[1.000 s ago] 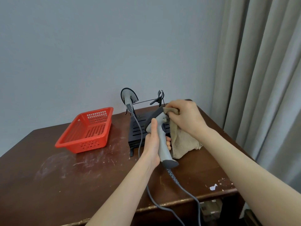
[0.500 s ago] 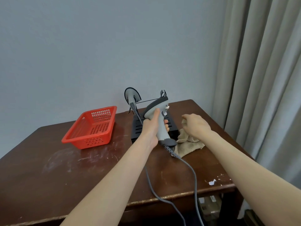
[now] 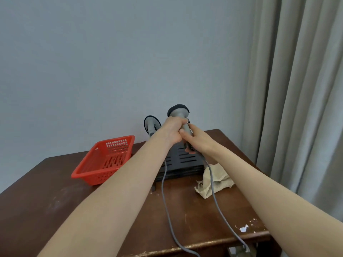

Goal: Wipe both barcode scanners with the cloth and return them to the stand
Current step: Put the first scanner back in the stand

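My left hand (image 3: 172,131) grips the neck of a grey barcode scanner (image 3: 178,111), which stands head-up over the back of the black slotted stand (image 3: 182,162). My right hand (image 3: 196,140) holds the lower end of the same scanner's handle, where its grey cable leaves. A second grey scanner (image 3: 151,124) sits upright at the stand's back left, partly hidden by my left forearm. The beige cloth (image 3: 213,181) lies crumpled on the table just right of the stand, with the scanner cable running over it.
A red plastic basket (image 3: 105,160) stands left of the stand on the brown wooden table (image 3: 55,201). Two grey cables trail to the table's front edge. A wall is close behind, and grey curtains (image 3: 297,89) hang at the right.
My right hand let go of the cloth, which now lies on the table, and moved onto the scanner's handle. My left hand carried the scanner back and up over the stand.
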`<state>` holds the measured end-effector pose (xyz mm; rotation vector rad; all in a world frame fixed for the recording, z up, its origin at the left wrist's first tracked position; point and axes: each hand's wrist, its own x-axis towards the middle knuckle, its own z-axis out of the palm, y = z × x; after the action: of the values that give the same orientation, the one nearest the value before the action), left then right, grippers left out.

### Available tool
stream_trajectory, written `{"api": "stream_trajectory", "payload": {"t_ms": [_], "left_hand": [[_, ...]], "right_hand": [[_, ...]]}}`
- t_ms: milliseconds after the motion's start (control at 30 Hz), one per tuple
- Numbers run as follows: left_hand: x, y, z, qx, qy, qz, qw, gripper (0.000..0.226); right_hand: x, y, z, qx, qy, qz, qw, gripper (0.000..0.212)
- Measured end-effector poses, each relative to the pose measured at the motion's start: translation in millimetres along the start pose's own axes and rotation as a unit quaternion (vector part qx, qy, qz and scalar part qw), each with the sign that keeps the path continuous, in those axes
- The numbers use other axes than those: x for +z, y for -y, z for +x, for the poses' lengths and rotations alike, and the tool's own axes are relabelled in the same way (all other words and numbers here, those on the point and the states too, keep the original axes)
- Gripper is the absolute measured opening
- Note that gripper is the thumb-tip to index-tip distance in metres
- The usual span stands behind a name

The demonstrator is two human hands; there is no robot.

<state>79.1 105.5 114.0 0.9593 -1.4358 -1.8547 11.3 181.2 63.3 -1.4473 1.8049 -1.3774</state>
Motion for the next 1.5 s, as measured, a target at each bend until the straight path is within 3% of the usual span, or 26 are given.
{"api": "stream_trajectory", "payload": {"t_ms": [167,233,333,433,533,700,867,1067,1233,1500], "left_hand": [[0.8,-6.6,12.8,0.019,0.052,0.016,0.998,0.024],[-2.9,-2.8,21.9,0.045,0.057,0.003,0.997,0.019],[-10.4,15.0,48.2,0.107,-0.019,0.086,0.990,0.029],[-18.0,42.6,71.3,0.161,-0.091,0.281,0.942,0.064],[-18.8,63.0,89.1,0.195,-0.110,0.378,0.898,0.091],[-10.8,75.0,119.2,0.204,-0.130,0.496,0.834,0.104],[-0.4,86.2,147.0,0.218,-0.162,0.519,0.811,0.082],[-2.0,98.5,156.7,0.183,-0.161,0.500,0.831,0.053],[-7.5,100.6,161.5,0.203,-0.165,0.479,0.838,0.031],[-12.6,102.7,161.2,0.184,-0.151,0.460,0.855,0.024]], "right_hand": [[-7.1,6.4,21.8,0.004,-0.038,0.006,0.999,0.006],[-9.9,6.8,29.3,0.032,-0.081,0.058,0.995,0.011],[-13.4,3.7,44.4,0.078,-0.114,0.150,0.979,0.017],[-13.1,-1.9,57.9,0.108,-0.153,0.196,0.963,0.019],[-15.1,-9.8,72.0,0.118,-0.187,0.190,0.956,0.022],[-21.0,-21.2,88.5,0.108,-0.185,0.096,0.972,0.035],[-17.5,-30.3,103.6,0.086,-0.181,0.053,0.978,0.031],[-19.7,-35.0,109.1,0.080,-0.171,0.017,0.982,0.030],[-18.3,-34.8,115.4,0.075,-0.163,0.021,0.984,0.027],[-14.6,-34.8,116.4,0.069,-0.158,0.019,0.985,0.023]]}}
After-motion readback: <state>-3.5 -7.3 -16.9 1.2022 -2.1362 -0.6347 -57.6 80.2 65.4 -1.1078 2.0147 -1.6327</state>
